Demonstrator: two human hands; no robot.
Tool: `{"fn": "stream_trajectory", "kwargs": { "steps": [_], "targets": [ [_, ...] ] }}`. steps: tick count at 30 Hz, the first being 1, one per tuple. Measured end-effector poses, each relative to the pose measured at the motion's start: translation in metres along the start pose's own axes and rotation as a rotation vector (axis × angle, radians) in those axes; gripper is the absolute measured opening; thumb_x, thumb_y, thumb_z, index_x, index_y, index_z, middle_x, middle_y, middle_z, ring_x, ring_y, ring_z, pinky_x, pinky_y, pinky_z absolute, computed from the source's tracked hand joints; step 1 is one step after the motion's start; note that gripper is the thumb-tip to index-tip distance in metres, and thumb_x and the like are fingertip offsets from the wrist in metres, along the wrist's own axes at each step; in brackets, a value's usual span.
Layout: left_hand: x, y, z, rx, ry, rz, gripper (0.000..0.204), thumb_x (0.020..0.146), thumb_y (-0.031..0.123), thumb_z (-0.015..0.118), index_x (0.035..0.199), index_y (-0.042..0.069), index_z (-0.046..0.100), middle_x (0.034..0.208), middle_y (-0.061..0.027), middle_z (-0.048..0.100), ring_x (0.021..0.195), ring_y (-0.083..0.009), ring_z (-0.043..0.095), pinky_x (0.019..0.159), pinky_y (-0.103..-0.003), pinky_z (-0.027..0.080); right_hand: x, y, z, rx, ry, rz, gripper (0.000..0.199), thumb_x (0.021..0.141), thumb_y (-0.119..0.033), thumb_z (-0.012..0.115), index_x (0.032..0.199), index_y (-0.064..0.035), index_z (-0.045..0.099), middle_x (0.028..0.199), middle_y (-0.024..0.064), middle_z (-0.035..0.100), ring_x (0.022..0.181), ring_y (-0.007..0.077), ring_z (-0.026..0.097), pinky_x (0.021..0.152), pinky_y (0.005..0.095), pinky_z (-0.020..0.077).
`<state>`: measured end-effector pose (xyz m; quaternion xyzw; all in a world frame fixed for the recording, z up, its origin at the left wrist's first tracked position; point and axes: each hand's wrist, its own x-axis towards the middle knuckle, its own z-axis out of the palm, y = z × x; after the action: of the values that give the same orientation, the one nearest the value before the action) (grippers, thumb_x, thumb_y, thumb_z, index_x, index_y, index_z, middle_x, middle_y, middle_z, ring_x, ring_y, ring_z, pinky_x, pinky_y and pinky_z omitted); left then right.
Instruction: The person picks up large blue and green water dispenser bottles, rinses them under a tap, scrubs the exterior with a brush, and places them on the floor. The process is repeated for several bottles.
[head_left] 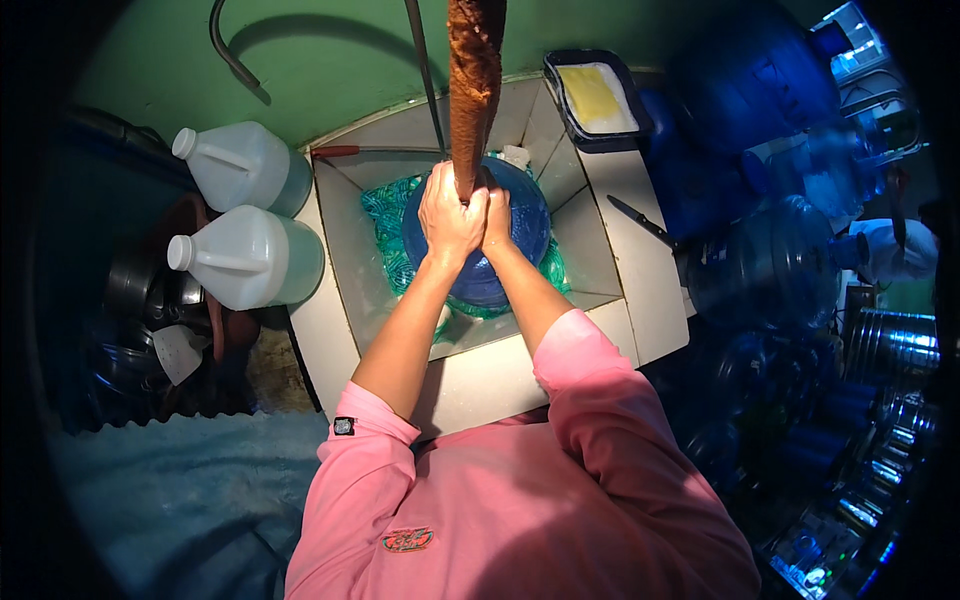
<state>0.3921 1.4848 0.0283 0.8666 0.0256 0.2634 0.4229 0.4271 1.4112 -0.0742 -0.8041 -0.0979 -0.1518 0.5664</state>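
A long brown rough-surfaced pole [474, 85] comes down from the top edge to the top of a round blue water jug [526, 225]. My left hand [449, 215] and my right hand [494, 215] are both closed round the pole's lower end, side by side. They cover the jug's neck, so I cannot tell whether the pole enters it or whether my fingers touch it. The jug stands on green patterned netting or cloth [392, 215] inside a grey tiled basin [350, 235]. A red-handled tool [336, 151] lies across the basin's far left corner.
Two white translucent jugs [248, 165] stand left of the basin. On its right ledge lie a black-handled knife [642, 221] and a dark tray [565, 112] with a yellow sponge [590, 94]. Several large blue water jugs [760, 80] crowd the right side. A hose [230, 55] hangs on the green wall.
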Motion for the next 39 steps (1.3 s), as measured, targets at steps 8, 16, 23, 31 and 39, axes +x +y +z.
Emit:
{"fn": "stream_trajectory", "kwargs": {
  "steps": [8,16,23,31,39],
  "targets": [
    [0.014,-0.001,-0.025,0.044,-0.26,0.156,0.035,0.089,0.03,0.061,0.114,0.005,0.06,0.112,-0.0192,0.058,0.106,-0.0406,0.054,0.092,-0.047,0.044,0.022,-0.035,-0.028,-0.034,-0.203,0.074,0.033,0.079,-0.028,0.07,0.1,-0.0039,0.064,0.089,0.0231,0.069,0.084,0.0421,0.067,0.07,0.0462,0.0533],
    [0.046,-0.014,-0.045,-0.117,-0.672,0.186,0.043,0.092,0.038,0.059,0.113,0.0,0.058,0.117,-0.0232,0.059,0.112,-0.0362,0.057,0.098,-0.045,0.043,0.031,-0.072,-0.045,0.001,-0.235,0.089,0.053,0.069,-0.029,0.083,0.11,-0.003,0.064,0.102,0.0143,0.069,0.098,0.0316,0.067,0.087,0.0374,0.0522],
    [0.027,0.001,-0.063,-0.002,-0.583,0.181,0.044,0.091,0.042,0.055,0.103,0.0,0.059,0.105,-0.0236,0.061,0.101,-0.0432,0.056,0.089,-0.049,0.045,0.006,-0.046,-0.034,0.181,-0.417,0.111,0.029,0.075,-0.026,0.079,0.094,-0.0063,0.07,0.094,0.0155,0.074,0.089,0.0138,0.069,0.079,0.0355,0.0546],
    [0.033,0.036,-0.058,0.068,-0.508,-0.025,0.029,0.094,0.025,0.055,0.104,-0.001,0.064,0.078,-0.0188,0.067,0.072,-0.035,0.067,0.069,-0.046,0.052,-0.009,-0.007,-0.04,0.318,-0.438,-0.04,0.046,0.063,-0.031,0.085,0.093,-0.001,0.066,0.085,0.0215,0.069,0.079,0.0272,0.07,0.071,0.0416,0.0534],
    [0.106,-0.108,-0.097,-0.646,-0.244,-0.332,0.084,0.092,0.034,0.066,0.157,0.015,0.017,0.154,-0.0146,0.039,0.14,-0.026,0.038,0.112,-0.042,0.032,0.024,-0.089,-0.09,0.184,-0.081,-0.138,0.038,0.065,-0.019,0.086,0.094,-0.0021,0.067,0.085,0.0059,0.071,0.074,0.0182,0.066,0.076,0.0308,0.0532]
  ]
}}
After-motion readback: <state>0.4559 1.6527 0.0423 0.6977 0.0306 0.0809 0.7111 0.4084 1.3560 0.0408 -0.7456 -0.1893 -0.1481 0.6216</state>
